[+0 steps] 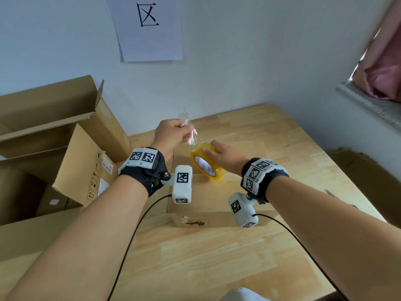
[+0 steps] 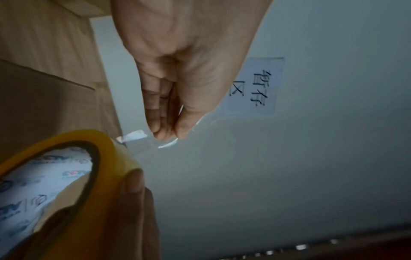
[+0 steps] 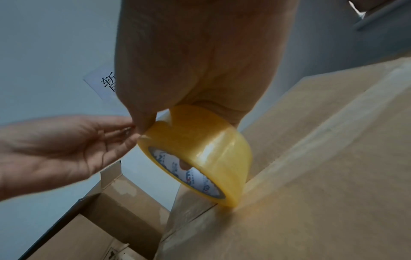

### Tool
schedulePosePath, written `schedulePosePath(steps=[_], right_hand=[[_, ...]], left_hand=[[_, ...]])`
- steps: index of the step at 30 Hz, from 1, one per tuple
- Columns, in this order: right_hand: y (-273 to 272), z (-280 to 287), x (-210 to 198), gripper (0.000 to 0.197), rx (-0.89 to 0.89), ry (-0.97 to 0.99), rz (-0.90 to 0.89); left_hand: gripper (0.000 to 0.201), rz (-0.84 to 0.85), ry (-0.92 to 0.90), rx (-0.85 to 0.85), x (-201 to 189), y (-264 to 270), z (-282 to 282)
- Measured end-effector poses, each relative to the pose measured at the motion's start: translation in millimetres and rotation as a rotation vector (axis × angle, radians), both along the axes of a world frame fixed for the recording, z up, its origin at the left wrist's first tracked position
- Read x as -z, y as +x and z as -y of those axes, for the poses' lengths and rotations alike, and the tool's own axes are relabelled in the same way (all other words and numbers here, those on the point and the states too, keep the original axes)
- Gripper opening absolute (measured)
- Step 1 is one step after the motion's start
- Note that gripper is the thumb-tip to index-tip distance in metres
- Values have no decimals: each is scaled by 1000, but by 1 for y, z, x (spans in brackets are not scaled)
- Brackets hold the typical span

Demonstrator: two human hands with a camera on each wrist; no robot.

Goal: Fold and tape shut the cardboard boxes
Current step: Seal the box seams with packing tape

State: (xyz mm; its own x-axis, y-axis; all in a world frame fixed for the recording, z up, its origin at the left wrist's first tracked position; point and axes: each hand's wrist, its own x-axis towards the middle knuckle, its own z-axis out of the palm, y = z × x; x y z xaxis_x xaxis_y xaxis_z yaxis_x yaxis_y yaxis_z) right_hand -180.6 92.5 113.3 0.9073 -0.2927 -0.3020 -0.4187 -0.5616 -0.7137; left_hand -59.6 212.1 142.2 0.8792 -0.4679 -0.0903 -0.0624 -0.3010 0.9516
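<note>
A closed brown cardboard box (image 1: 217,198) lies on the wooden table (image 1: 206,261). A yellow tape roll (image 1: 207,165) stands on edge on the box top, at the flap seam (image 3: 262,184). My right hand (image 1: 213,152) grips the roll from above, thumb on one side and fingers over the rim. My left hand (image 1: 184,131) is up and to the left of the roll and pinches the free end of the clear tape strip (image 1: 192,135). The strip runs from the roll (image 2: 66,176) up to my pinching left fingertips (image 2: 169,135).
Large open cardboard boxes (image 1: 54,137) stand at the left, flaps up, against the wall. A paper sign (image 1: 149,29) hangs on the wall. A window sill with pink curtain (image 1: 379,72) is at the right. Cables (image 1: 130,235) run across the table front.
</note>
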Motion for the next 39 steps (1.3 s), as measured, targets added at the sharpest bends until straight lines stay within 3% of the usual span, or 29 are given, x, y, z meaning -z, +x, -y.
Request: schedulePosePath(steps=[6, 11, 14, 19, 23, 26, 29, 36, 39], right_hand=[[2, -5, 0, 47, -24, -42, -43], [4, -7, -4, 43, -20, -75, -67], [4, -6, -4, 47, 26, -62, -72], [-3, -1, 0, 60, 23, -1, -44], [-6, 5, -2, 53, 20, 164, -53], [-6, 6, -5, 48, 8, 176, -51], [-8, 6, -5, 38, -31, 194, -3], [-3, 2, -4, 34, -91, 47, -13], [-1, 3, -5, 36, -73, 6, -24]], left_hand=[[14, 266, 204, 129, -24, -8, 23], [13, 342, 246, 274, -40, -24, 45], [11, 290, 227, 376, -43, -30, 50], [7, 158, 80, 206, -39, -12, 32], [7, 68, 29, 105, -34, -1, 17], [13, 60, 22, 96, -33, 0, 16], [16, 84, 29, 106, -37, 1, 16], [9, 289, 190, 245, -47, -14, 28], [11, 305, 154, 279, -52, -23, 31]])
